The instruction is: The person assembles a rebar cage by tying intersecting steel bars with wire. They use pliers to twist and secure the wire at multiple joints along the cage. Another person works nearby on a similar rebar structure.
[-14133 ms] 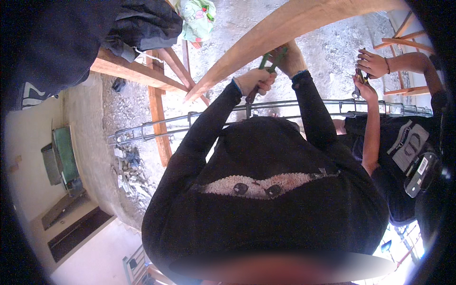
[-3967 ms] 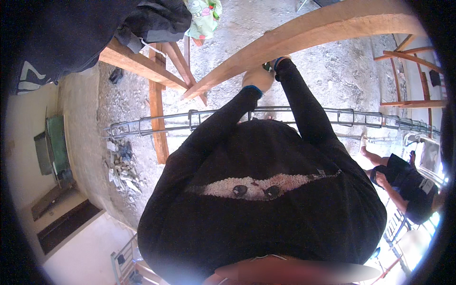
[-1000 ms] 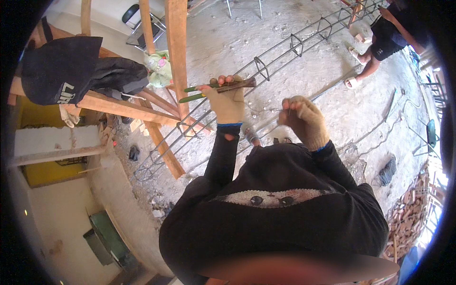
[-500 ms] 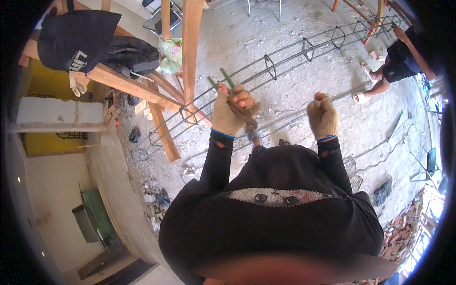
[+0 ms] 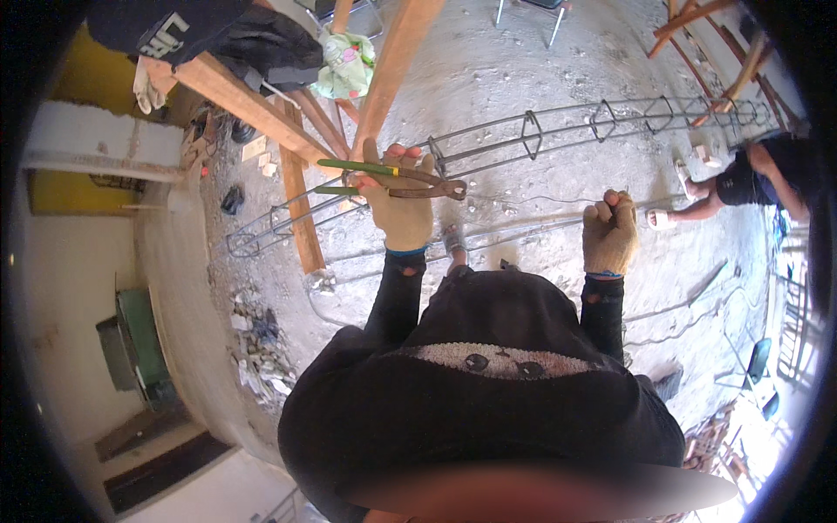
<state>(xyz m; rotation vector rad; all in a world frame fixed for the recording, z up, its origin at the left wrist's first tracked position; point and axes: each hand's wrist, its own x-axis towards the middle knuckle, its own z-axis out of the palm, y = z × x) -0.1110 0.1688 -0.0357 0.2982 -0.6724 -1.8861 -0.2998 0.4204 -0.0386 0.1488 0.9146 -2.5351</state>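
My gloved left hand [image 5: 405, 220] is curled round the green-handled pincers [image 5: 420, 176], which lie across it, head pointing right. From near that head a thin wire [image 5: 540, 199], on the near side of the steel cage [image 5: 536, 135], runs to my right hand [image 5: 609, 237], fingers closed on it.

Green-handled end-cutting pincers [image 5: 418, 177], banded yellow, are showing brown metal above centre; cream fingerless gloves [image 5: 610, 244] are displaying blue hems [image 5: 605, 276]. Below, a black top [image 5: 488, 427] is bearing a speckled whitish-pink patch [image 5: 506, 358] with two dark spots. Toward the upper left, a pale-green bundle [image 5: 344, 70] is sporting pink and red prints, while timber beams [image 5: 253, 109] are glowing orange-brown.
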